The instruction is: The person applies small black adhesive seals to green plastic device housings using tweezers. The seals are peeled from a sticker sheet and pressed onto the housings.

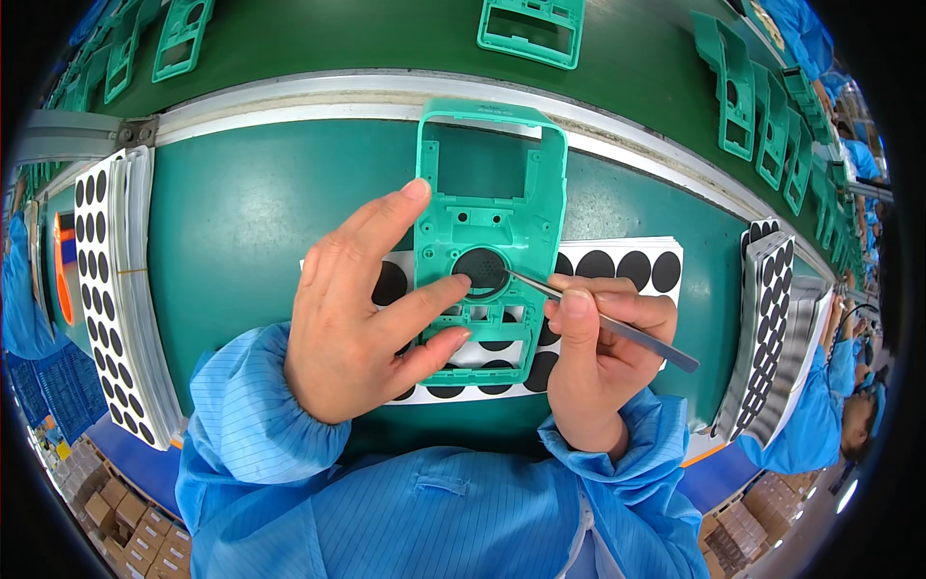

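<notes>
A green plastic housing (494, 228) with a rectangular window at its far end lies in front of me. A black round disc (490, 259) sits in its circular recess. My left hand (352, 314) is spread over the housing's left side. Its index fingertip presses the disc's lower left edge, and another fingertip touches the frame's left edge. In my right hand (612, 352), metal tweezers (641, 338) are pinched, their tips at the disc's right edge. Beneath the housing lies a white sheet of black round stickers (617, 245), partly hidden by it and my hands.
Stacks of sticker sheets stand at left (121, 289) and right (772, 323). Past a pale metal rail (318, 95), more green housings (531, 39) rest on a dark green belt (386, 39). An orange-handled object (64, 280) is far left. Co-workers in blue sit at the right.
</notes>
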Demonstrator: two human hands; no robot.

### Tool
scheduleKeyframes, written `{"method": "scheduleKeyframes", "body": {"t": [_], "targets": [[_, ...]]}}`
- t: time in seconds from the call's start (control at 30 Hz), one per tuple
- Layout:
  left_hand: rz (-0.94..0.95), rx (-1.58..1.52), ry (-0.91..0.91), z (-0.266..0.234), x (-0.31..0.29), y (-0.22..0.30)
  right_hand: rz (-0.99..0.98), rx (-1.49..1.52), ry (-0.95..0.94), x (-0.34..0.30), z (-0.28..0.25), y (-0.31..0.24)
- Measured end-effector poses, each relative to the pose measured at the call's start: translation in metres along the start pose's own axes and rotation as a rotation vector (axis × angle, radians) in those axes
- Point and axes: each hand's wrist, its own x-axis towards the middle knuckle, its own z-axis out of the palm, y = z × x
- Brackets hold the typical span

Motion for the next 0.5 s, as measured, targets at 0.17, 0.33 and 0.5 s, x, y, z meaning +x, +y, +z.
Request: {"method": "scheduleKeyframes", "body": {"t": [0.17,0.33,0.5], "targets": [[0.015,-0.01,0.009,0.0005,-0.0004,-0.0003,-0.041,-0.052,-0.017,-0.0005,0.0011,-0.0007],[0.022,-0.015,0.013,0.0007,-0.0015,-0.0023,-0.07,-0.123,-0.053,0.0002,0.0022,-0.0025],[0.035,-0.016,0.022,0.0015,-0.0007,-0.0034,-0.119,-0.163,-0.069,0.0008,0.0026,-0.0007]]}}
